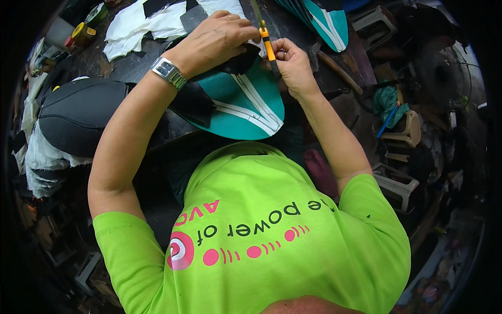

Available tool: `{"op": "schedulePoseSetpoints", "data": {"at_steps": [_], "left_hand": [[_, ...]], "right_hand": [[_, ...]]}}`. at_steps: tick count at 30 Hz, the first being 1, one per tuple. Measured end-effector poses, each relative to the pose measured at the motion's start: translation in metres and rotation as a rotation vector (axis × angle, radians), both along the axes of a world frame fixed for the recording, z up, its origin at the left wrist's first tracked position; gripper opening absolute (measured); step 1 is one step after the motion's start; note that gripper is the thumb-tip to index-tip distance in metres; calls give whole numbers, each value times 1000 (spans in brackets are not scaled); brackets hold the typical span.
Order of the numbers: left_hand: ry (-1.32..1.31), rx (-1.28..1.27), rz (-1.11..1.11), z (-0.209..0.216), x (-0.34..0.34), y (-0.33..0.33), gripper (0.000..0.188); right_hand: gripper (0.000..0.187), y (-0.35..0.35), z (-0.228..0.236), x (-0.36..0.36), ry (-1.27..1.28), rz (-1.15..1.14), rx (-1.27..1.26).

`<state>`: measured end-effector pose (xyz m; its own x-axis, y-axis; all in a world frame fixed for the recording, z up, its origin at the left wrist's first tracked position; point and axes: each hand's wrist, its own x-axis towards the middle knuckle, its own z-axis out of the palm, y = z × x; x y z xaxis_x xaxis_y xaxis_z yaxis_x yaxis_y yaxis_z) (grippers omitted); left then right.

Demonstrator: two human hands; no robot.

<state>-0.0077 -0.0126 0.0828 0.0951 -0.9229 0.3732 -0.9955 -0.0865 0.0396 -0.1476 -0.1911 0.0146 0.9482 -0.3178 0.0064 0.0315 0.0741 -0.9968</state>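
Observation:
A teal curved piece (209, 125) with white V-shaped strips and black panels lies at the bench's near edge. Above its far side, my left hand (217, 39), with a metal watch on the wrist, has its fingers bent together; what they pinch is hidden. My right hand (295, 68) is closed at the piece's right side, its fingertips against a yellow and black utility knife (269, 49). The knife's blade end points away from me, close to my left fingertips.
On the dark bench (151, 63) lie white cloth scraps (125, 34), a hammer (340, 70) and another teal piece (332, 29). A black padded form (78, 110) stands left. Jars (82, 34) sit far left; plastic stools (405, 131) are at right.

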Motion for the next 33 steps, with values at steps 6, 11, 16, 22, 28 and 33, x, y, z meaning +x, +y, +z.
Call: {"op": "schedulePoseSetpoints", "data": {"at_steps": [6, 11, 16, 22, 28, 33], "left_hand": [[-64, 109, -34, 5, 5, 10, 11], [-19, 148, -30, 5, 1, 12, 14], [-58, 116, 31, -1, -10, 12, 23], [31, 101, -4, 2, -14, 22, 31], [-48, 199, 141, 1, -6, 19, 40], [-127, 157, 14, -10, -5, 10, 41]], "right_hand": [[34, 4, 7, 9, 68, -95, -50], [33, 3, 2, 17, 64, -98, -208], [33, 5, -3, 23, 66, -137, -269], [27, 2, -1, 28, 37, -172, -272], [25, 4, -3, 28, 37, -145, -443], [23, 4, -6, 25, -28, -135, -347]]}}
